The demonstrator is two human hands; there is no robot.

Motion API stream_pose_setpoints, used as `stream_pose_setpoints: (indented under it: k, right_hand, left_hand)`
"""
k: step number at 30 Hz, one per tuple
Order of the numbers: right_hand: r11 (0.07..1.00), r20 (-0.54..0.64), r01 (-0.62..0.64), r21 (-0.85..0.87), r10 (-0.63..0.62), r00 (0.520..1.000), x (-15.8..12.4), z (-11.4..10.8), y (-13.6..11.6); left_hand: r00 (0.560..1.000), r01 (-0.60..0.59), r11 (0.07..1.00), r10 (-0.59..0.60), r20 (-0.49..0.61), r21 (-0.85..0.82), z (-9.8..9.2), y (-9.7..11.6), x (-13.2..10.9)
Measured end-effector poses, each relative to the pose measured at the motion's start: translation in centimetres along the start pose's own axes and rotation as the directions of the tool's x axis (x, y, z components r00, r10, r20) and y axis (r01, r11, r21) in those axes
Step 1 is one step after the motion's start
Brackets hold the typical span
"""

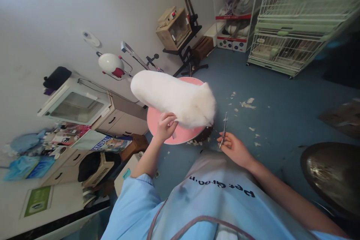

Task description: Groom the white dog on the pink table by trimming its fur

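A white fluffy animal (174, 97) stands on a round pink table (157, 125). My left hand (165, 125) is closed on the fur at its near underside, and I cannot tell if it also holds something small. My right hand (234, 148) is off to the right of the table, clear of the animal, gripping a pair of slim metal scissors (224, 129) that point away from me. I wear a light blue apron (213, 202) with dark lettering.
White fur clippings (246, 104) lie scattered on the blue floor. Cabinets with a glass-fronted box (75, 103) stand at the left. Wire cages (292, 22) and shelves are at the back right. A dark round stool (334, 172) is near my right arm.
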State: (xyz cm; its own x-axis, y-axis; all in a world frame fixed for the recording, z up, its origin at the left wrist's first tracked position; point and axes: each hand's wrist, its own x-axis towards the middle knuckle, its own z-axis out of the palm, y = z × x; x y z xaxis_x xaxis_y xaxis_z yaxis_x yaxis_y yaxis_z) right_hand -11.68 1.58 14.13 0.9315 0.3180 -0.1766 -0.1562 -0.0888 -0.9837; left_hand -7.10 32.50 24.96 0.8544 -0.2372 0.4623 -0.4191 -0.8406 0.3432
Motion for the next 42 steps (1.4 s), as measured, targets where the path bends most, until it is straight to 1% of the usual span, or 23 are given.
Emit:
stream_pose_setpoints:
  k: [1,3,5,7,9,11,12,15,17,19,21,23,25,27,29,30,32,34,36,37,39,41,42]
  right_hand:
    - [1.000,-0.011,0.018,0.013,-0.018,1.000,0.1,0.0,-0.5]
    - [0.998,-0.042,0.059,-0.006,-0.059,0.997,0.4,0.1,-2.0]
    - [0.990,-0.088,0.091,-0.107,-0.101,0.991,1.2,0.3,-4.4]
    - [0.965,-0.136,0.133,-0.226,-0.166,0.977,2.1,0.8,-7.1]
    - [0.930,-0.175,0.195,-0.311,-0.258,0.950,3.2,1.5,-9.9]
    - [0.887,-0.191,0.239,-0.396,-0.334,0.923,4.3,2.4,-12.1]
    - [0.861,-0.184,0.241,-0.447,-0.353,0.917,4.7,2.9,-13.0]
    - [0.785,-0.151,0.205,-0.585,-0.353,0.923,5.9,4.1,-14.6]
    - [0.756,-0.141,0.199,-0.623,-0.358,0.923,6.3,4.5,-14.8]
    - [0.764,-0.148,0.213,-0.609,-0.373,0.916,6.4,4.7,-14.6]
    - [0.793,-0.169,0.215,-0.570,-0.369,0.914,6.3,4.8,-14.3]
    - [0.823,-0.204,0.187,-0.537,-0.342,0.917,6.1,4.9,-14.1]
    - [0.842,-0.240,0.156,-0.517,-0.318,0.917,5.9,5.3,-14.2]
    - [0.851,-0.274,0.133,-0.508,-0.306,0.912,5.8,5.7,-14.4]
    - [0.858,-0.325,0.094,-0.505,-0.290,0.900,5.6,6.1,-14.5]
    - [0.865,-0.370,0.057,-0.498,-0.271,0.889,5.5,6.3,-14.5]
    - [0.890,-0.479,-0.040,-0.454,-0.206,0.853,5.0,6.7,-13.8]
    - [0.930,-0.568,-0.125,-0.345,-0.101,0.817,4.0,7.3,-12.1]
    - [0.966,-0.601,-0.177,-0.188,0.030,0.799,2.6,8.3,-9.5]
    - [0.976,-0.599,-0.192,-0.099,0.096,0.795,1.8,9.0,-8.0]
    - [0.979,-0.560,-0.193,0.062,0.194,0.805,0.3,11.0,-4.9]
    - [0.971,-0.520,-0.173,0.162,0.233,0.822,-1.0,13.5,-2.5]
    - [0.969,-0.515,-0.172,0.178,0.240,0.823,-1.5,14.7,-1.6]
  left_hand:
    - [1.000,0.015,0.999,-0.014,0.024,-0.046,-0.5,0.6,0.7]
    - [0.993,0.058,0.990,-0.043,0.114,-0.130,-1.3,1.9,2.4]
    - [0.973,0.095,0.981,-0.055,0.224,-0.169,-1.9,3.0,4.4]
    - [0.948,0.100,0.978,-0.038,0.316,-0.182,-2.2,3.9,6.2]
    - [0.918,0.089,0.974,0.001,0.395,-0.209,-2.3,4.5,7.8]
    - [0.886,0.099,0.963,0.030,0.464,-0.251,-2.1,5.1,8.9]
    - [0.868,0.116,0.953,0.040,0.495,-0.280,-2.0,5.3,9.3]
    - [0.823,0.193,0.898,0.071,0.564,-0.395,-1.4,5.2,10.2]
    - [0.808,0.226,0.853,0.105,0.579,-0.471,-1.1,4.6,10.7]
    - [0.816,0.208,0.821,0.154,0.557,-0.532,-1.2,3.6,11.1]
    - [0.819,0.164,0.793,0.222,0.529,-0.587,-1.4,2.6,11.3]
    - [0.799,0.113,0.773,0.302,0.520,-0.624,-1.7,1.8,11.1]
    - [0.778,0.050,0.776,0.364,0.512,-0.629,-1.8,1.5,10.6]
    - [0.784,0.011,0.801,0.365,0.502,-0.599,-1.5,1.5,10.1]
    - [0.786,0.023,0.829,0.330,0.522,-0.559,-1.0,1.7,9.8]
    - [0.776,0.034,0.840,0.319,0.544,-0.542,-0.7,1.8,9.8]
    - [0.737,0.030,0.853,0.333,0.588,-0.520,-0.3,1.9,10.1]
    - [0.691,0.002,0.858,0.370,0.621,-0.514,-0.1,1.9,10.5]
    - [0.653,-0.022,0.855,0.405,0.640,-0.518,0.1,1.8,11.0]
    - [0.638,-0.028,0.851,0.419,0.647,-0.524,0.2,1.8,11.1]
    - [0.606,-0.023,0.843,0.439,0.664,-0.537,0.5,1.7,11.4]
    - [0.588,0.001,0.837,0.443,0.677,-0.548,0.7,1.5,11.6]
    - [0.585,0.022,0.831,0.439,0.682,-0.555,0.9,1.4,11.7]
